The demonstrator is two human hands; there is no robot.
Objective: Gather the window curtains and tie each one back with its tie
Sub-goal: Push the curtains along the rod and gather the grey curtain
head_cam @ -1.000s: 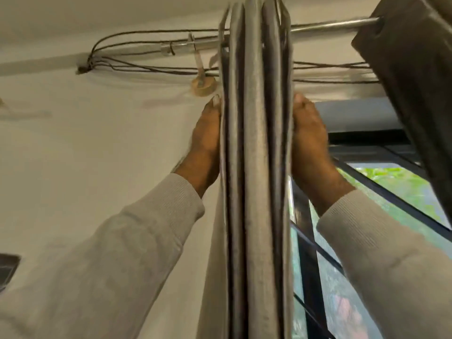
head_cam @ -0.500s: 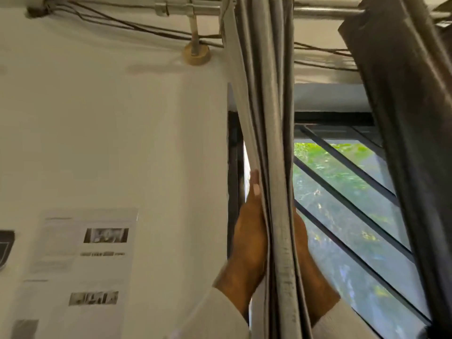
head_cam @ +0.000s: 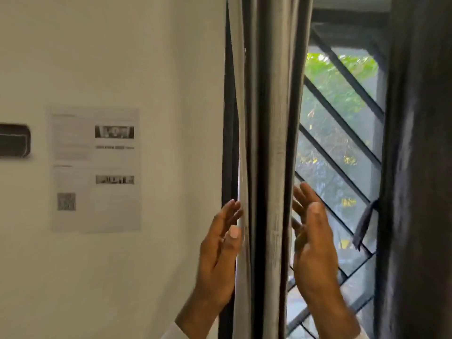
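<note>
- At the left edge of the window, a grey curtain (head_cam: 266,143) hangs bunched into narrow vertical folds, running from the top of the view to the bottom
- Left hand (head_cam: 220,253) is raised at the curtain's left side, palm turned toward the cloth, fingers (head_cam: 230,211) straight and close together, their tips at the outermost fold; the thumb lies along the fold's edge and nothing is clasped
- Right hand (head_cam: 315,250) is raised at the curtain's right side, palm facing the cloth, fingers straight and slightly spread; whether they touch the cloth or stand just off it cannot be told, and they grip nothing
- Between the two flat hands stands the gathered bundle of folds
- Pale sleeve cuffs show at both wrists along the bottom edge
- Behind the right hand is the window (head_cam: 342,133) with dark diagonal bars, green leaves blurred beyond the glass
- Far right hangs a darker curtain (head_cam: 420,167), and a dark strip of cloth, seemingly its tie (head_cam: 364,223), dangles loose from its left edge over the bars
- On the pale wall (head_cam: 122,57) to the left is a printed sheet (head_cam: 95,170) with small pictures and a square code; a dark rounded object (head_cam: 14,140) sits at the left border
</note>
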